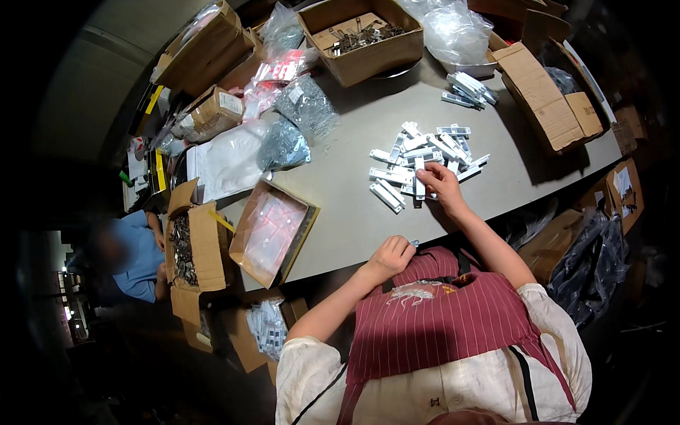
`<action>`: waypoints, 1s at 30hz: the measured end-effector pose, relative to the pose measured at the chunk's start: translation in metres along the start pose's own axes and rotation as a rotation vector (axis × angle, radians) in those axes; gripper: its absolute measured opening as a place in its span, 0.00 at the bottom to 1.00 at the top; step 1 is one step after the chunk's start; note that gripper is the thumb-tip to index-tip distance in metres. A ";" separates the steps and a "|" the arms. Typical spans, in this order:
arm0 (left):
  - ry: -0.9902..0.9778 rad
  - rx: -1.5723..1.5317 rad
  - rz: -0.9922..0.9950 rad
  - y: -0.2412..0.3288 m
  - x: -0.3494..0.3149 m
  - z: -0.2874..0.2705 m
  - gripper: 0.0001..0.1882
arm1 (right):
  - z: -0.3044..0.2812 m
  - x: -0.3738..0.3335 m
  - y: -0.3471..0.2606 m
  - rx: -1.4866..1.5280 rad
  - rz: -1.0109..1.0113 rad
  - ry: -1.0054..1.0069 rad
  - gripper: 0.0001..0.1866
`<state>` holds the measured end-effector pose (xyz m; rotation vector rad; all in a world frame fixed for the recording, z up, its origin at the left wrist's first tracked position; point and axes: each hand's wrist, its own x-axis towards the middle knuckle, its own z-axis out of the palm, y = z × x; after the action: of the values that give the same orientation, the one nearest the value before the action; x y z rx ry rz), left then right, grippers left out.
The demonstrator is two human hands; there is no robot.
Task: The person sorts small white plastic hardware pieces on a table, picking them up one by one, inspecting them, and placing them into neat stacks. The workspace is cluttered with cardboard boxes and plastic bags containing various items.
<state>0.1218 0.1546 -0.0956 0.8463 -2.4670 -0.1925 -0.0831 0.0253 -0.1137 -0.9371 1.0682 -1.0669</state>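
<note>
My right hand (442, 187) pinches a narrow white-and-grey plastic piece (420, 177) between thumb and fingers, at the near side of a loose pile. The pile of similar long plastic pieces (425, 147) lies criss-crossed on the grey table (347, 212). Close to the table's front edge, by my apron, my left hand (392, 256) is closed with its back upward. A small pale end (414, 243) shows beside its fingers; the rest of that thing is hidden.
Another bundle of plastic pieces (469, 91) lies farther back. Cardboard boxes flank the table, one holding metal parts (365, 37). Bags of small parts (306, 106) sit at left, near an open box with plastic bags (273, 230). A person in blue (139, 258) is at far left.
</note>
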 end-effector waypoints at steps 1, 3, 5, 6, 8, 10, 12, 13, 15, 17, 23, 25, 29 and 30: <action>0.006 -0.013 0.003 -0.003 -0.003 -0.002 0.05 | 0.002 0.001 0.000 -0.002 -0.006 0.002 0.14; 0.018 -0.039 0.006 -0.008 -0.009 -0.007 0.05 | 0.001 0.001 0.002 -0.015 -0.002 -0.005 0.13; 0.024 -0.055 0.007 -0.016 -0.012 -0.018 0.05 | 0.008 0.001 -0.001 0.021 -0.012 0.007 0.13; 0.027 -0.062 0.003 -0.019 -0.013 -0.025 0.06 | 0.007 0.001 0.001 -0.003 -0.005 0.017 0.12; 0.018 -0.155 -0.214 -0.026 -0.016 -0.038 0.06 | 0.000 0.005 0.010 -0.107 -0.023 0.038 0.14; 0.157 -0.147 -0.392 -0.041 -0.019 -0.063 0.07 | 0.002 0.003 0.010 -0.130 -0.015 0.068 0.14; 0.436 -0.061 -0.497 -0.076 -0.012 -0.102 0.06 | -0.005 0.003 0.013 -0.111 -0.005 0.079 0.14; 0.567 -0.074 -0.616 -0.092 -0.007 -0.128 0.06 | -0.006 0.004 0.015 -0.090 0.005 0.077 0.13; 0.947 -0.228 -0.866 -0.138 -0.011 -0.176 0.04 | 0.006 -0.001 0.004 -0.039 0.009 0.108 0.12; 1.106 -0.184 -0.858 -0.181 -0.021 -0.235 0.06 | 0.003 0.003 0.005 -0.049 0.023 0.089 0.12; 0.869 -0.505 -1.075 -0.296 -0.064 -0.290 0.07 | 0.008 0.007 -0.003 0.190 0.159 0.072 0.11; 0.767 -0.445 -1.032 -0.317 -0.064 -0.290 0.08 | 0.009 0.005 -0.011 0.219 0.192 0.012 0.10; 0.816 0.155 -0.771 -0.284 -0.035 -0.262 0.12 | 0.024 -0.017 -0.046 0.228 0.171 -0.039 0.09; 0.856 0.238 -0.659 -0.261 -0.022 -0.256 0.11 | 0.018 -0.017 -0.043 0.262 0.204 -0.081 0.12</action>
<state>0.4079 -0.0311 0.0372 1.4522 -1.3806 0.2103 -0.0764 0.0335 -0.0654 -0.6412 0.9102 -0.9635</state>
